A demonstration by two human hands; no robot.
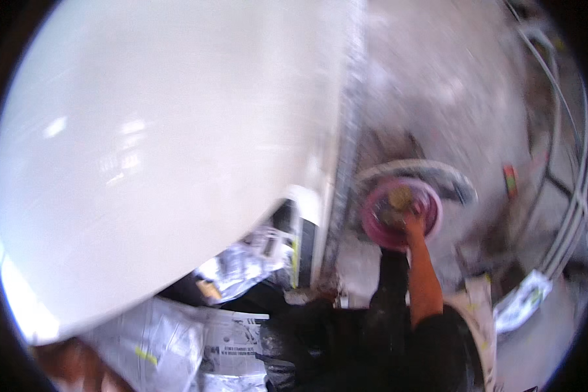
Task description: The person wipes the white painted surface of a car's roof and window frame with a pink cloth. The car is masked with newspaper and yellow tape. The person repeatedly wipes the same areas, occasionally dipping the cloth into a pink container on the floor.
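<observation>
My right hand (413, 221) reaches down into a round pink bucket (371, 225) on the floor. Its fingers are blurred, so what they hold, if anything, cannot be made out. Beside them in the bucket is a yellowish-brown lump (400, 196), possibly a sponge. At the lower left edge, a blurred skin-coloured shape (78, 367) looks like part of my left hand or arm; no fingers are distinguishable. It is nearest to a large, glossy white panel (170, 150) that fills the left side.
Newspaper sheets (235, 336) and crinkled plastic (176, 346) lie below the panel. A pale hose (431, 166) curves behind the bucket. Long pipes or cables (571, 215) run down the right, near a white packet (524, 300) and a small red-green object (509, 181).
</observation>
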